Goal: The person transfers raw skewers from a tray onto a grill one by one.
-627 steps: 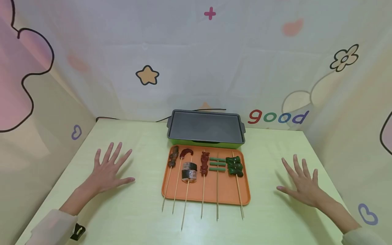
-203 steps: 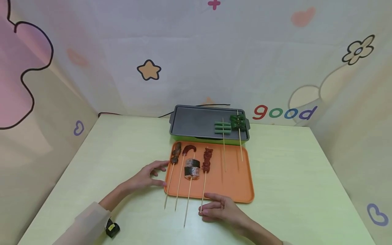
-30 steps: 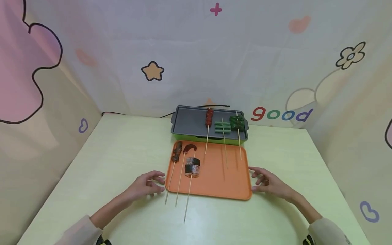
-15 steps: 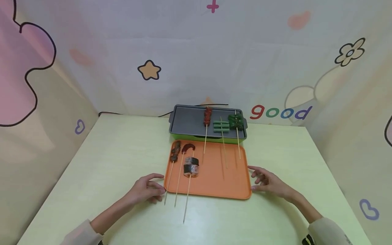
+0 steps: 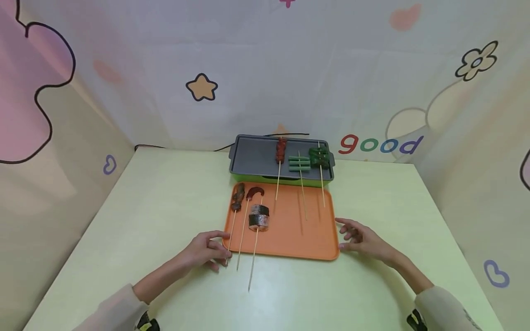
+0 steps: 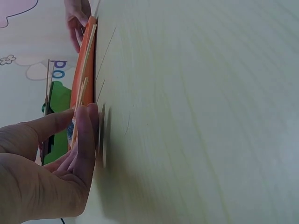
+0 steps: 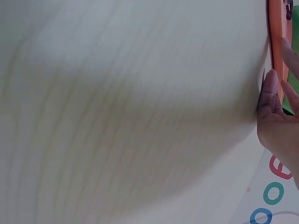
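Note:
My left hand (image 5: pixel 202 250) is at the near left corner of the orange tray (image 5: pixel 298 236). Its thumb and fingers pinch the lower stick of the leftmost skewer (image 5: pixel 238 196), which carries brown mushroom-like pieces. Beside that skewer lie one with a curled dark red piece (image 5: pixel 254 191) and one with thick dark-and-silver fish-like chunks (image 5: pixel 258 218); their sticks overhang the tray's front. At the tray's right edge, my right hand (image 5: pixel 366 239) has its fingers loosely spread, touching the rim; the right wrist view shows its thumb (image 7: pixel 269 86) against the orange side.
Behind the tray stands a grey griddle (image 5: pixel 254 158) on a green base. On its right side lie a red meat skewer (image 5: pixel 281 151), a green bean-like skewer (image 5: pixel 299 163) and a dark green pepper-like skewer (image 5: pixel 319 157), sticks overhanging the tray. A patterned cloth surrounds the table.
Over the past second, my left hand has moved right onto the leftmost skewer's stick and pinched it. My right hand stays at the tray's edge. Earlier, three skewers moved from tray to griddle.

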The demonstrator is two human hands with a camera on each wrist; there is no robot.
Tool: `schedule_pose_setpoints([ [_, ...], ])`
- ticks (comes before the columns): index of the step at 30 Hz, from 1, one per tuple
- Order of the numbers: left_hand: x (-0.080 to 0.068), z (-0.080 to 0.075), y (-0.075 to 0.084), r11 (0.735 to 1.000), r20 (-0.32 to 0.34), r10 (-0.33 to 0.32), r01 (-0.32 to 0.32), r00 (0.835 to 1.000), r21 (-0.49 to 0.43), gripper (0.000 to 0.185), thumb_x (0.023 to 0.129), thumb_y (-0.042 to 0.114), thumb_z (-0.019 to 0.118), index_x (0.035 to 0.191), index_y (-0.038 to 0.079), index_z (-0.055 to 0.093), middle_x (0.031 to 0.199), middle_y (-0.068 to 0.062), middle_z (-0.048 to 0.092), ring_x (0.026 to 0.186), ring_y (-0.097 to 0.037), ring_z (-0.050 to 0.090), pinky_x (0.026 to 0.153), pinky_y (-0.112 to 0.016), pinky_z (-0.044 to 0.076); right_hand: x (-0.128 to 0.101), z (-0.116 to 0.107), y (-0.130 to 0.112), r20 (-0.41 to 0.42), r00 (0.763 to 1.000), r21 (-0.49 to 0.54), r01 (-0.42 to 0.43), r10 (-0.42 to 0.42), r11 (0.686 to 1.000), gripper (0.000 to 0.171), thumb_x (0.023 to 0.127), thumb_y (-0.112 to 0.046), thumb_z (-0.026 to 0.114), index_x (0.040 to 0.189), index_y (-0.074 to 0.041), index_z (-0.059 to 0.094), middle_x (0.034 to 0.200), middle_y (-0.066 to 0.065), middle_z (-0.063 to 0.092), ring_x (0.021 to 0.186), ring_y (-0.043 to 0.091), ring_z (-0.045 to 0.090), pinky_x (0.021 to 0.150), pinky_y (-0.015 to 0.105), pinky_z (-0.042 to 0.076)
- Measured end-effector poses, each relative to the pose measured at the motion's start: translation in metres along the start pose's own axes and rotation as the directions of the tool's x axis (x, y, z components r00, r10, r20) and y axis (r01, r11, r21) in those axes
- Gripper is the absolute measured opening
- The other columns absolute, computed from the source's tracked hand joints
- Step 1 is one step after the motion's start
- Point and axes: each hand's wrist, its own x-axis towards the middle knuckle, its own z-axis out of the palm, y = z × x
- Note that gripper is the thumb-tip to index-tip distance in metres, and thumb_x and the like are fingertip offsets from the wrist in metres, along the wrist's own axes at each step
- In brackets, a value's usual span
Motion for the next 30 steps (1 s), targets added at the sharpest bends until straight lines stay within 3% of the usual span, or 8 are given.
schedule_pose_setpoints([
  [5, 0.000, 0.000, 0.004, 0.999, 0.004, 0.005, -0.005, 1.000, -0.037, 0.063, 0.095, 0.004, 0.070, 0.148, -0.012, 0.040, 0.099, -0.017, 0.078, 0.077, -0.015, 0.075, 0.063, -0.028, 0.060, 0.001, -0.001, 0.001, 0.006, 1.000, 0.015, -0.007, 0.007, 1.000, 0.071, 0.090, -0.006, 0.076, 0.150, 0.008, 0.040, 0.115, 0.016, 0.054, 0.094, 0.012, 0.055, 0.077, 0.018, 0.050],
  [13, -0.001, 0.000, 0.001, 0.989, -0.008, -0.063, 0.061, 0.998, -0.134, 0.060, 0.091, 0.003, 0.074, 0.142, -0.013, 0.048, 0.091, 0.003, 0.077, 0.083, -0.012, 0.075, 0.070, -0.026, 0.061, 0.001, -0.001, 0.002, 0.007, 1.000, 0.019, -0.011, 0.011, 1.000, 0.071, 0.090, -0.005, 0.076, 0.150, 0.009, 0.040, 0.115, 0.016, 0.054, 0.094, 0.012, 0.055, 0.077, 0.018, 0.050],
  [23, -0.010, -0.004, -0.009, 0.973, 0.019, -0.094, 0.096, 0.995, -0.210, 0.060, 0.090, 0.007, 0.076, 0.143, -0.008, 0.052, 0.095, 0.005, 0.076, 0.088, -0.012, 0.075, 0.074, -0.023, 0.060, 0.000, 0.002, 0.004, 0.002, 0.999, 0.001, -0.035, 0.035, 0.999, 0.071, 0.091, -0.010, 0.077, 0.150, 0.007, 0.041, 0.115, 0.016, 0.054, 0.096, 0.011, 0.056, 0.080, 0.017, 0.051],
  [30, -0.012, -0.009, -0.014, 0.968, 0.050, -0.120, 0.129, 0.991, -0.216, 0.062, 0.090, 0.012, 0.078, 0.145, -0.004, 0.053, 0.101, 0.004, 0.077, 0.090, -0.011, 0.076, 0.073, -0.021, 0.059, -0.001, 0.001, 0.007, -0.007, 0.999, -0.012, -0.035, 0.035, 0.999, 0.071, 0.090, -0.010, 0.077, 0.150, 0.005, 0.042, 0.116, 0.017, 0.055, 0.095, 0.009, 0.055, 0.079, 0.017, 0.051],
])
